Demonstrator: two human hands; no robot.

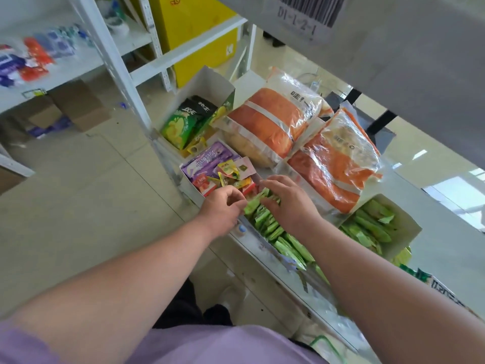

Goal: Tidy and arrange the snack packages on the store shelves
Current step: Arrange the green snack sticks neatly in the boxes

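Both hands over the row of green snack packets (273, 227) at the shelf's (262, 248) front edge. Left hand (223, 206) with curled fingers, grip seemingly pinching the near end of one green packet, though contact partly hidden. Right hand (288, 199) palm down, fingers spread and fairly straight, grip released, resting on top of the packets just beside the left. Packets standing on edge in a line running from under both hands toward the body. Just beyond the left hand, a purple box (207, 164) of small mixed sweets. Behind that, an open box with green chip bags (181, 122). Two large orange bread bags (301, 137) lying beyond the right hand. Another box of green packets (372, 227) farther right.
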